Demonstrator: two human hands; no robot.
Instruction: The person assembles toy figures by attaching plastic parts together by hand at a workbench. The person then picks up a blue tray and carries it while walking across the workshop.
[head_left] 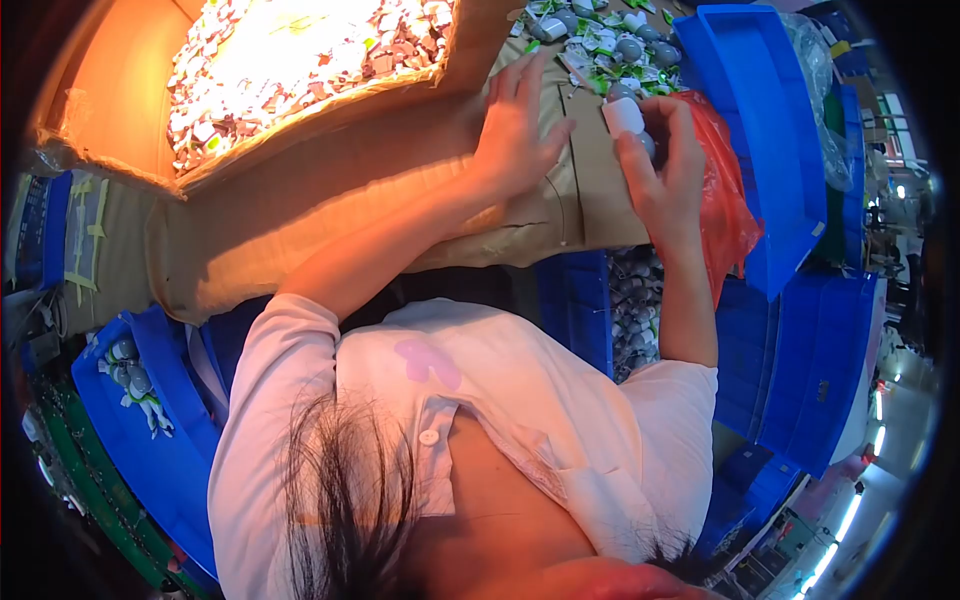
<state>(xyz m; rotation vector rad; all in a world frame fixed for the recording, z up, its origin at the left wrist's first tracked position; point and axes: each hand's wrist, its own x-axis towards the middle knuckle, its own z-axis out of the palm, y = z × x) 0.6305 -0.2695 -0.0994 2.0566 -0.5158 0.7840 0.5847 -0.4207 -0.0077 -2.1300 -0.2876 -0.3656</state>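
My left hand [522,125] rests with its fingers spread on the brown cardboard-covered table [380,190], holding nothing. To its right, my right hand [664,165] grips a small white piece [624,118] between thumb and fingers, with a grey round part [648,145] against it under the fingers. Just beyond both hands lies a pile of grey balls with white and green pieces [625,48]. A red plastic bag [728,190] hangs at the table's edge beside my right hand.
A large cardboard box [120,130] of small pieces stands at the upper left under bright light. Blue bins [765,150] stand at the right, with another blue bin [160,450] at the lower left. Below the table edge, a bin holds grey parts [635,310].
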